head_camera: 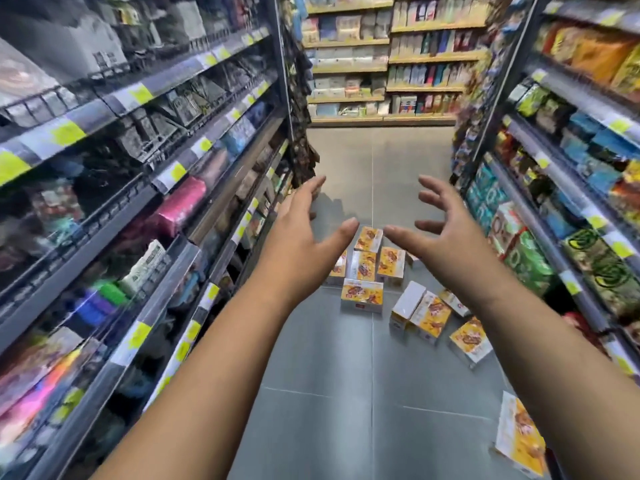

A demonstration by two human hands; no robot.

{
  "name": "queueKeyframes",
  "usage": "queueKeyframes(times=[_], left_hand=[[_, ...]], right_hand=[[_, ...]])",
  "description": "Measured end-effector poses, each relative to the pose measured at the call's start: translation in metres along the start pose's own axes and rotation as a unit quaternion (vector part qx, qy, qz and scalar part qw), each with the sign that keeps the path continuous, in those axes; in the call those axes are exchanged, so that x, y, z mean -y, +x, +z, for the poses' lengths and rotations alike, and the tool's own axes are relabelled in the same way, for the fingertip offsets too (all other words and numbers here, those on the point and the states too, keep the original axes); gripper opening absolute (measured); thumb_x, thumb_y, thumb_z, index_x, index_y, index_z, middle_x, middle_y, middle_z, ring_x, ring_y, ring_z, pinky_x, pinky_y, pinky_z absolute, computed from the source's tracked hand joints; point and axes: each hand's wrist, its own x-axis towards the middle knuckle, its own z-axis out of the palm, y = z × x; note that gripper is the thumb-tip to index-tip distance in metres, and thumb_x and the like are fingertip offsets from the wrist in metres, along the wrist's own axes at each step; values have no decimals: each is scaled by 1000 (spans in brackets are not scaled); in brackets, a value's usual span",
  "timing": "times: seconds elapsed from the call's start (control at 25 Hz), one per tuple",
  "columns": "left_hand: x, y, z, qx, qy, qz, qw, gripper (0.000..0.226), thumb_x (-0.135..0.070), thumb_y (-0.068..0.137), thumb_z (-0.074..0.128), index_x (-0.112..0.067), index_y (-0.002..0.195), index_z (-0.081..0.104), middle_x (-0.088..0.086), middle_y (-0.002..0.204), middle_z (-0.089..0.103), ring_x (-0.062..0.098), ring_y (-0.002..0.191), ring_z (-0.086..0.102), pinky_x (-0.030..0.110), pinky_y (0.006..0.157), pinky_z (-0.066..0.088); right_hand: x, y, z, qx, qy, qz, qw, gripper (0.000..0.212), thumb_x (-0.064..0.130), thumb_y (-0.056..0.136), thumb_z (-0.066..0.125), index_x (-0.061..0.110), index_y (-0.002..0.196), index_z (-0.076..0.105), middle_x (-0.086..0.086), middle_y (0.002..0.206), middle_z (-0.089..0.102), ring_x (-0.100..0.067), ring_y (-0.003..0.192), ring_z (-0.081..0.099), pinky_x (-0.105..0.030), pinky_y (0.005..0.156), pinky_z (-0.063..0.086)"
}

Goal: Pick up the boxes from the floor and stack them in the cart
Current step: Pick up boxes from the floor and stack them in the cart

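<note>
Flanking the aisle, the left shelves point(121, 168) and right shelves point(571, 168) are packed with goods, and more shelves point(381, 64) close off the far end. Between them lies the grey floor point(346, 393), which carries every box in sight.

The boxes point(367, 268), yellow and white, are scattered over the middle of the floor and out toward its right edge. A tight cluster sits near the middle, with the front box point(362, 295) lying flat on its near side. A looser group tumbles to the right of it, some on edge and some tilted. One more box point(519, 441) lies apart, close against the foot of the right shelves. No cart is in view.

The left hand point(304, 230) and right hand point(446, 230) are both stretched out ahead with fingers spread and lightly curved. They hold nothing and touch nothing. They hang well above the cluster, palms turned toward each other.

The step in hand looks like the very start of a pickup, with none of the visible boxes lifted yet. The next move probably calls for bending down, bringing both palms against opposite sides of a box or a neat pair in the cluster. The cart must then be found, as it lies outside this view.
</note>
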Motion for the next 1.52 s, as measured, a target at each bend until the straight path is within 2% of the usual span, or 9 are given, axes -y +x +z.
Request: queueKeyframes(times=[0.12, 0.4, 0.6, 0.8, 0.92, 1.12, 1.28, 1.44, 1.52], left_hand=[[36, 65, 9, 37, -5, -11, 999, 70, -47, 84, 65, -32, 145, 33, -2, 141, 43, 16, 124, 47, 44, 105, 42], [93, 184, 60, 93, -5, -51, 994, 71, -44, 86, 65, -34, 147, 29, -2, 143, 42, 12, 122, 49, 38, 102, 43], [128, 268, 115, 105, -6, -89, 990, 68, -40, 86, 67, -34, 145, 32, -3, 141, 44, 12, 122, 48, 33, 99, 43], [153, 350, 163, 105, 10, -118, 987, 69, -41, 86, 67, -33, 145, 32, -1, 142, 43, 12, 125, 47, 32, 100, 42], [173, 388, 182, 120, 13, -126, 985, 69, -40, 86, 67, -32, 145, 31, -1, 144, 41, 11, 128, 44, 27, 97, 39], [239, 442, 217, 165, 32, -158, 973, 72, -40, 87, 67, -29, 147, 29, 0, 145, 42, 13, 130, 43, 24, 96, 37], [298, 481, 245, 198, 48, -177, 963, 74, -44, 86, 67, -29, 147, 30, 2, 145, 43, 15, 127, 47, 24, 93, 37], [371, 497, 286, 255, 79, -193, 944, 76, -45, 85, 68, -28, 148, 29, 4, 145, 42, 18, 128, 46, 32, 102, 39], [409, 503, 314, 269, 88, -206, 937, 76, -46, 85, 68, -29, 148, 28, 4, 146, 41, 18, 128, 46, 30, 100, 38]], right_hand=[[-21, 56, 24, -26, -6, 31, 999, 79, 37, 75, 80, 43, 140, 35, 8, 143, 41, -16, 113, 53, -24, 75, 46], [-84, 178, 52, -31, -11, 85, 996, 81, 36, 76, 79, 41, 142, 34, 6, 144, 40, -17, 114, 52, -23, 77, 42], [-140, 271, 56, -24, 1, 111, 994, 80, 35, 77, 79, 39, 142, 34, 6, 145, 40, -9, 107, 51, -19, 75, 42], [-176, 357, 59, 16, -10, 138, 990, 80, 32, 77, 80, 37, 143, 34, 6, 143, 42, -6, 105, 52, -24, 84, 43], [-199, 395, 63, 25, -8, 150, 988, 81, 31, 77, 80, 35, 143, 34, 10, 136, 41, 5, 94, 52, -17, 77, 44], [-253, 450, 90, 25, -2, 206, 978, 83, 34, 76, 81, 36, 143, 33, 14, 130, 42, -11, 107, 52, -29, 89, 47], [-309, 483, 122, 17, -16, 234, 972, 93, 49, 63, 80, 40, 141, 29, 9, 134, 44, -16, 122, 52, -42, 101, 46], [-379, 506, 159, 11, -29, 290, 957, 89, 35, 76, 80, 35, 146, 25, 0, 141, 42, -18, 123, 50, -30, 96, 44], [-425, 514, 174, 8, -36, 303, 952, 91, 39, 72, 81, 40, 144, 25, 1, 140, 43, -19, 121, 52, -34, 97, 45]])
